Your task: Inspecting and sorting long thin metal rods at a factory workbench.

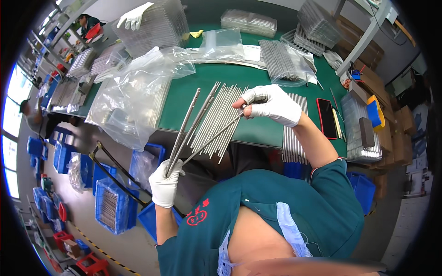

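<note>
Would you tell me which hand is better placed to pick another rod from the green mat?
Probably the right hand: it hovers directly over the loose rods on the mat, while the left hand grips a bundle of rods off the table edge.

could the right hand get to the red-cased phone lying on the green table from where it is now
Probably yes: the red-cased phone lies uncovered on the green table just beside the white-gloved right hand. However, that hand is pinching a thin metal rod and would need to free its fingers.
</note>
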`<action>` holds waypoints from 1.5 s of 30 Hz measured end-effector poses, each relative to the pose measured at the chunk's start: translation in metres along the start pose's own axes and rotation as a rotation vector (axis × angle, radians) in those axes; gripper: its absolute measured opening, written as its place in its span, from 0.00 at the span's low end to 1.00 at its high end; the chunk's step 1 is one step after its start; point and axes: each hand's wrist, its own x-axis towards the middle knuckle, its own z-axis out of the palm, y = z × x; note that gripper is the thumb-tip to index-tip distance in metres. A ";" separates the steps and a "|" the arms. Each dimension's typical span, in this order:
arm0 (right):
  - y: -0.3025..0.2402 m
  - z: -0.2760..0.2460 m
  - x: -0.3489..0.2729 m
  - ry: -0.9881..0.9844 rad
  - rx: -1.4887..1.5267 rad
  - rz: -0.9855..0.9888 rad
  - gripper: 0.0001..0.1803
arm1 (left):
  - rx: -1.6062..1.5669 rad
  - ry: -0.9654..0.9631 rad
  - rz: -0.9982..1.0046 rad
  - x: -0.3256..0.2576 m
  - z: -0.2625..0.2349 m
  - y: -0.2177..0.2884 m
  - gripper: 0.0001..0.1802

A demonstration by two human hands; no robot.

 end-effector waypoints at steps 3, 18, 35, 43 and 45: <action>0.001 -0.001 0.000 -0.027 0.007 -0.012 0.13 | -0.025 0.005 -0.019 0.001 -0.002 0.001 0.08; 0.001 0.000 -0.008 -0.084 -0.578 -0.367 0.11 | 0.061 -0.022 -0.071 0.004 -0.012 0.009 0.10; 0.003 0.014 -0.019 0.023 -0.095 0.078 0.14 | -0.058 -0.066 -0.149 0.002 -0.003 0.000 0.12; 0.010 0.013 -0.018 0.011 -0.182 0.003 0.12 | 0.087 -0.056 -0.150 -0.002 -0.004 0.001 0.10; 0.005 0.015 -0.019 -0.014 -0.159 0.059 0.12 | 0.092 -0.047 -0.150 -0.004 -0.005 0.001 0.10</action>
